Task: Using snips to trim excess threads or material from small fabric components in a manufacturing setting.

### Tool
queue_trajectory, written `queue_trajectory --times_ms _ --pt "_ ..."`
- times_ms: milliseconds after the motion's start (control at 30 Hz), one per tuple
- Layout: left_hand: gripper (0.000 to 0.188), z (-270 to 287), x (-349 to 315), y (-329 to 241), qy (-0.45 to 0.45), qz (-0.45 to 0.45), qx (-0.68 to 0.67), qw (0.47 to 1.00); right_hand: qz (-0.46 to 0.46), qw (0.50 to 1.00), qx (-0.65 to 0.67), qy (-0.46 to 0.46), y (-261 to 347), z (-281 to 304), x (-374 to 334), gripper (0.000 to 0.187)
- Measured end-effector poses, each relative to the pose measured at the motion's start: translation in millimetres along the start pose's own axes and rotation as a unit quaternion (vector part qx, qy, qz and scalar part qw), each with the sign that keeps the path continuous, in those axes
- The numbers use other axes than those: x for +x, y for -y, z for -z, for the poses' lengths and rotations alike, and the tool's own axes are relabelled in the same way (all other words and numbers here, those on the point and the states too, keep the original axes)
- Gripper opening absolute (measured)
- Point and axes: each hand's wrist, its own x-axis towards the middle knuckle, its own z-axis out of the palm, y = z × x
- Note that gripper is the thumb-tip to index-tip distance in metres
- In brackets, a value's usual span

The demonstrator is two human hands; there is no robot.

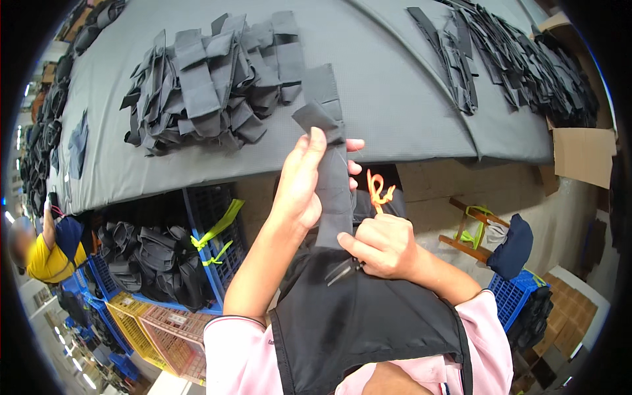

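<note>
A long dark grey fabric strip (334, 184) with stitched folds hangs upright in front of my black apron (368, 322). My left hand (303, 181) is closed round its upper part, thumb in front and fingertips showing past the right edge. The strip's top end lies over the table edge. My right hand (382, 247) is closed round small thread snips (341, 271), whose metal blades stick out to the left below the fist. Its thumb touches the strip's lower end. An orange cord loop (378, 189) rises above that fist; where it is fastened is hidden.
The grey-covered table (388, 112) bears a heap of folded strips (204, 85) and more strips (507, 59) at right. Below left stand a blue crate (217, 224) of black pieces and a pink crate (174, 336). A wooden stool (464, 230) stands right; a person in yellow (56, 257) is far left.
</note>
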Motion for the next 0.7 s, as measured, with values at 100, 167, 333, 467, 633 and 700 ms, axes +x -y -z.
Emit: queue_trajectory --times_ms 100,167,333,467,633,700 --pt "0.04 -3 2 5 -0.022 -0.003 0.037 0.999 -0.017 0.999 -0.035 0.024 -16 -17 -7 0.014" --pt "0.038 -3 -1 7 -0.039 -0.046 0.054 0.997 -0.042 0.998 -0.035 0.032 -13 -16 -6 0.017" --pt "0.036 -3 0 11 -0.042 -0.074 0.061 0.994 -0.264 0.946 0.19 -0.014 1 11 0 0.034" --pt "0.029 -6 -1 13 -0.045 -0.066 0.059 0.995 -0.209 0.975 -0.06 -0.034 -15 19 -7 0.036" --pt "0.033 -9 -4 16 -0.025 -0.066 0.059 0.996 -0.2 0.977 -0.073 0.007 -11 20 -2 0.036" --pt "0.038 -7 -4 17 -0.017 -0.057 0.045 0.997 -0.194 0.978 -0.074 0.002 -11 16 -4 0.036"
